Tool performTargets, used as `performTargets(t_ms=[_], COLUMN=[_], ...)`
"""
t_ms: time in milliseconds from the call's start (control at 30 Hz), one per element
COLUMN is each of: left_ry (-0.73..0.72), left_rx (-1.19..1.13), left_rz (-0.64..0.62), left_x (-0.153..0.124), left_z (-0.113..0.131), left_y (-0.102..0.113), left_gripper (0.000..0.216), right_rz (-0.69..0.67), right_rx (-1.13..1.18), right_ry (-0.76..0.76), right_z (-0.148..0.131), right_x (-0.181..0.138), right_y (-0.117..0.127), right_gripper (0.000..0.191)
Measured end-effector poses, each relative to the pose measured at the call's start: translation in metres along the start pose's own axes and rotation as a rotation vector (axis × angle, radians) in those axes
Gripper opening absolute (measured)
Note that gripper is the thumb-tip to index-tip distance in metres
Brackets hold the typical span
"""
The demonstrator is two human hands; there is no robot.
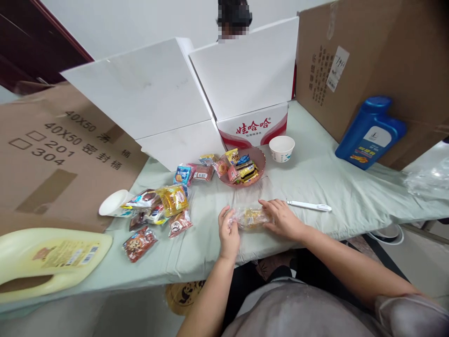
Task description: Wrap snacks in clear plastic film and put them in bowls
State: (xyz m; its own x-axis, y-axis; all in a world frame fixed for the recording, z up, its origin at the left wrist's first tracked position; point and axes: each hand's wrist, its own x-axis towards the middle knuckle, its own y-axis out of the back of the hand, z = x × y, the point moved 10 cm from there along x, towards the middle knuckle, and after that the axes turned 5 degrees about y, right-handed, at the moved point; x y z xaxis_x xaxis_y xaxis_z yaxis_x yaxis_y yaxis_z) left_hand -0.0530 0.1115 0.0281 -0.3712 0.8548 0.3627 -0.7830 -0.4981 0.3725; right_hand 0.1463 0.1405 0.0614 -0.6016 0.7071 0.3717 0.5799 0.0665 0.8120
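A clear-wrapped snack pack (253, 218) with yellowish contents lies at the front of the table, between my hands. My left hand (229, 234) grips its left end, thumb and fingers closed on the crinkled plastic. At the other end, my right hand (282, 219) holds the wrapper with bent fingers. A white-handled utility knife (309, 206) rests just right of my right hand. Behind the pack stands a pink glass bowl (261, 174) filled with several small wrapped snacks (247, 171). More packaged snacks (172, 200) are heaped to the left, a red-brown packet (139, 243) nearest the front.
One paper bowl (282, 150) stands upright at the back; another paper bowl (114, 204) tilts beside the heap. A yellow jug (52, 262) lies front left, and a blue bottle (373, 133) leans at right. White boxes (245, 70) and brown cartons (351, 61) wall the table; a person is behind.
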Motion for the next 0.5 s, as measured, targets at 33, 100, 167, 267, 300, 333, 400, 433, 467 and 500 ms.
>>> performTargets(t_ms=[33, 100, 167, 267, 300, 333, 400, 433, 467, 500], left_ry=[-0.015, -0.009, 0.02, -0.059, -0.142, -0.244, -0.426, -0.482, -0.509, -0.515], left_rx=[0.021, 0.061, 0.118, 0.228, 0.258, 0.286, 0.345, 0.379, 0.416, 0.451], left_rz=[-0.056, -0.132, -0.097, 0.089, 0.122, 0.104, -0.049, -0.148, -0.235, -0.295], left_x=[0.002, 0.005, 0.009, 0.008, 0.005, 0.0, -0.01, -0.016, -0.019, -0.022], left_z=[-0.002, -0.011, -0.018, 0.001, 0.018, 0.036, 0.066, 0.074, 0.078, 0.078], left_y=[0.003, 0.012, 0.03, 0.054, 0.054, 0.046, 0.017, 0.0, -0.014, -0.024], left_gripper=[0.022, 0.015, 0.012, 0.024, 0.029, 0.031, 0.034, 0.036, 0.035, 0.031], right_rz=[0.022, 0.081, 0.117, 0.139, 0.147, 0.152, 0.152, 0.15, 0.15, 0.147], right_rx=[-0.006, -0.008, 0.005, 0.041, 0.053, 0.066, 0.086, 0.09, 0.087, 0.075], right_ry=[0.01, 0.052, 0.09, 0.084, 0.077, 0.077, 0.093, 0.105, 0.11, 0.107], right_z=[0.001, 0.004, 0.007, 0.011, 0.01, 0.009, 0.003, 0.0, -0.002, -0.002], right_x=[-0.001, -0.005, -0.012, -0.019, -0.019, -0.019, -0.017, -0.017, -0.016, -0.016], right_y=[0.006, 0.021, 0.032, 0.035, 0.034, 0.032, 0.027, 0.026, 0.025, 0.026], right_gripper=[0.058, 0.037, 0.026, 0.017, 0.017, 0.017, 0.017, 0.017, 0.018, 0.018])
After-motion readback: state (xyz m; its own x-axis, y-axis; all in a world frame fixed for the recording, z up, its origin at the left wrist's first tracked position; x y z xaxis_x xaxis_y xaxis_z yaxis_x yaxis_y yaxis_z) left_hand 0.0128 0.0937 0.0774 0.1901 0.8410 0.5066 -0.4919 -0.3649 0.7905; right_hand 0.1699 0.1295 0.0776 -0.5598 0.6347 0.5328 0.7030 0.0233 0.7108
